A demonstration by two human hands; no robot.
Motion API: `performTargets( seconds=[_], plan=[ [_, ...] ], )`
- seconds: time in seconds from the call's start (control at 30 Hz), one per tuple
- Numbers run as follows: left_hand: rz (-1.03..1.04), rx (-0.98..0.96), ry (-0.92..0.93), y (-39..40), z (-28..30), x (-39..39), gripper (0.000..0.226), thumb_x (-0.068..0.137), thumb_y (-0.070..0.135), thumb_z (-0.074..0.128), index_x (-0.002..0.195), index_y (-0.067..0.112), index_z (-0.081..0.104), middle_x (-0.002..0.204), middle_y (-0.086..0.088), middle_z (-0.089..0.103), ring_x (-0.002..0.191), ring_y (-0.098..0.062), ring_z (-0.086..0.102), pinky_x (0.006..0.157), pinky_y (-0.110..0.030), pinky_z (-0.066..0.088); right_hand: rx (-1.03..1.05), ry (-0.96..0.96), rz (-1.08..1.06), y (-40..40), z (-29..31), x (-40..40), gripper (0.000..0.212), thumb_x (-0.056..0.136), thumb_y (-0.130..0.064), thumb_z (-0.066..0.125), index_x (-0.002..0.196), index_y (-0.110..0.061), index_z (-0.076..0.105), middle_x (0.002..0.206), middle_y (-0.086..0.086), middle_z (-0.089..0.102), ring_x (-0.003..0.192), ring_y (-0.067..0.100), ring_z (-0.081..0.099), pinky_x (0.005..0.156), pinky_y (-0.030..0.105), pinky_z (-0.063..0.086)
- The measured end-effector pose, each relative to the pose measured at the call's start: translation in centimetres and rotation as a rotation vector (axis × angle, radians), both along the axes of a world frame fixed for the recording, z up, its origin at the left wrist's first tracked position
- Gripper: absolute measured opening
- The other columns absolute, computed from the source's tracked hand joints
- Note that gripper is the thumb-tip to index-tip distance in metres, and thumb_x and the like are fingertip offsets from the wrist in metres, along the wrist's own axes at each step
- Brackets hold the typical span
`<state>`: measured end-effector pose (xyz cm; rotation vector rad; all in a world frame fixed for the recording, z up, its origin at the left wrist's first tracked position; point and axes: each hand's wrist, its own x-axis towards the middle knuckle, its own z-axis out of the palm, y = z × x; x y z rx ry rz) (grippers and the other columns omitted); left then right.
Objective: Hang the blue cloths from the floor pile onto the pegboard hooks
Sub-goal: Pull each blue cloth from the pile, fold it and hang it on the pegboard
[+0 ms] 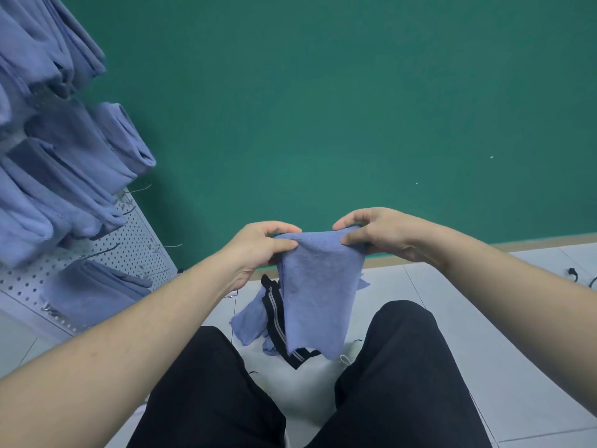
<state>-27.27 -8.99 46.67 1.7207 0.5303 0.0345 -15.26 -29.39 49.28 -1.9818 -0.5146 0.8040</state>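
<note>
Two hands held a blue cloth [318, 286] up by its top edge.
The left hand [258, 245] and right hand [376, 236] each pinched a corner between thumb and curled fingers.

Bare hooks [169, 246] jut between hung cloths [74, 179], perhaps reachable; open green wall [355, 108] rightward.
</note>
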Motion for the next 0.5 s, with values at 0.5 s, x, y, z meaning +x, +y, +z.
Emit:
performTargets(
  seconds=[0.5],
  plan=[
    [-0.057, -0.012, 0.022, 0.2, 1.3, 0.7, 0.038, 0.086, -0.009, 0.065, 0.103, 0.024, 0.074, 0.082, -0.007, 0.067, 0.081, -0.018, 0.062, 0.091, -0.032, 0.055, -0.005, 0.137, -0.078, 0.9, 0.5, -0.6, 0.016, 0.090, -0.016, 0.069, 0.102, -0.027, 0.065, 0.084, -0.004, 0.063, 0.076, 0.015, 0.054, 0.073, 0.031, 0.043]
  ],
)
